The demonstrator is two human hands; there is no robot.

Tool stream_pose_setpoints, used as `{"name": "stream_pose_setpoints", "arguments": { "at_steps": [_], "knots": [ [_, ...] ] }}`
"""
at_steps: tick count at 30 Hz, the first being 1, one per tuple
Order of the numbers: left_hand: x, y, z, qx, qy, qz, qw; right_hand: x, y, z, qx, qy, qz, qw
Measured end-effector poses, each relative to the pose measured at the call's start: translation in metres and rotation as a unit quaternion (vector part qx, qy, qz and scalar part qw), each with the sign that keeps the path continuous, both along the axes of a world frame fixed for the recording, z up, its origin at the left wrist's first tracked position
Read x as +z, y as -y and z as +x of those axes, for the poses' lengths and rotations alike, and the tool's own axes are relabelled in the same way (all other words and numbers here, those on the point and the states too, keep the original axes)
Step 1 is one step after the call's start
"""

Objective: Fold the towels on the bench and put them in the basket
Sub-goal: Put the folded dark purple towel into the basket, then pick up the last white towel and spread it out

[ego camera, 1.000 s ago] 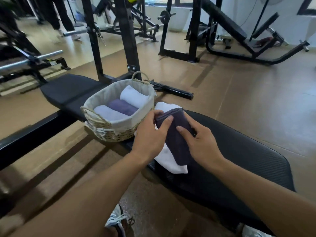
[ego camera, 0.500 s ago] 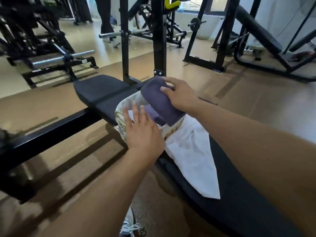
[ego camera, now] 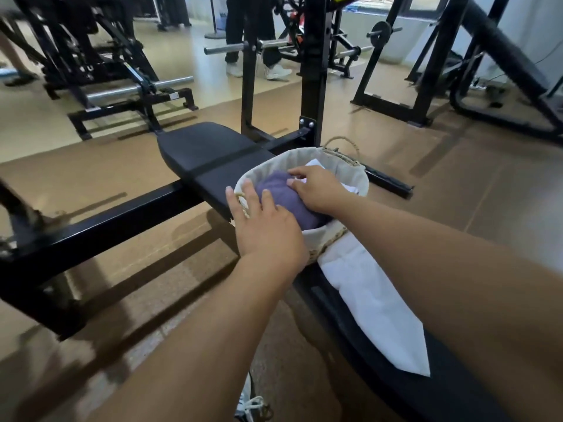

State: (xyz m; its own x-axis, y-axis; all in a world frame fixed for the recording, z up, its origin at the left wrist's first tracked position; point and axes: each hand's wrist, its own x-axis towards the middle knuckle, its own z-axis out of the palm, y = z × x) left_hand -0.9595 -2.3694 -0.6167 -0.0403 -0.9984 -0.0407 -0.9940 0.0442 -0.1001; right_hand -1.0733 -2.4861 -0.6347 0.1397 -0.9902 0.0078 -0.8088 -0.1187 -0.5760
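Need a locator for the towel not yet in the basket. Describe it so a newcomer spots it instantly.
Start at the long black bench running toward the camera, then find the woven basket standing on it. The white towel lies flat on the pad on the basket's near side, one end tucked under the basket. Unlike the purple towel and the others, it lies outside the basket and no hand touches it.

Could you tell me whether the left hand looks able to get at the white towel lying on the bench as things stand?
Probably yes. The left hand rests open at the basket rim, holding nothing, and the white towel lies uncovered on the bench just behind the basket, though the right forearm crosses close above it.
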Motion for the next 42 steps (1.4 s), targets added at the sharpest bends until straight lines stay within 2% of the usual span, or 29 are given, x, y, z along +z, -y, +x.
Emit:
{"name": "stream_pose_setpoints", "arguments": {
  "at_steps": [3,6,9,13,17,21,24,28,31,33,36,38,40,42],
  "knots": [
    [0.003,0.002,0.002,-0.003,-0.008,0.006,1.000,0.010,-0.003,-0.009,0.005,-0.015,-0.060,0.998],
    [0.004,0.002,0.005,0.000,-0.007,0.004,1.000,0.016,-0.009,-0.012,0.073,-0.052,-0.108,0.990],
    [0.000,0.001,0.005,0.014,0.000,-0.014,1.000,0.007,-0.014,-0.005,0.141,-0.108,-0.049,0.983],
    [-0.003,0.002,0.005,0.034,-0.025,-0.038,0.998,-0.014,-0.012,0.007,0.162,-0.157,0.075,0.971],
    [-0.005,-0.001,0.003,0.022,-0.015,-0.032,0.999,-0.021,-0.005,0.011,0.156,-0.187,0.090,0.966],
    [-0.002,-0.003,-0.001,0.013,-0.009,-0.033,0.999,-0.016,-0.014,0.004,0.143,-0.142,0.066,0.977],
    [-0.003,-0.002,-0.005,0.000,-0.029,-0.044,0.999,-0.011,-0.034,-0.002,0.102,-0.055,-0.015,0.993],
    [0.000,-0.003,-0.007,-0.026,-0.089,-0.041,0.995,-0.022,-0.079,-0.030,0.003,0.038,-0.144,0.989],
    [0.003,-0.009,-0.012,-0.079,-0.163,-0.050,0.982,-0.046,-0.130,-0.062,-0.057,0.062,-0.185,0.979],
    [0.007,-0.014,-0.017,-0.125,-0.243,-0.066,0.960,-0.062,-0.163,-0.084,-0.053,0.012,-0.115,0.992],
    [0.017,-0.027,-0.028,-0.160,-0.352,-0.092,0.918,-0.077,-0.205,-0.115,0.042,-0.162,-0.014,0.986],
    [0.019,-0.036,-0.037,-0.164,-0.400,-0.069,0.899,-0.071,-0.224,-0.127,0.067,-0.188,0.005,0.980],
    [0.015,-0.045,-0.048,-0.188,-0.399,-0.005,0.898,-0.063,-0.236,-0.137,0.066,-0.185,0.021,0.980],
    [0.006,-0.052,-0.059,-0.226,-0.353,0.061,0.906,-0.054,-0.246,-0.144,0.043,-0.172,0.050,0.983]
  ]
}}
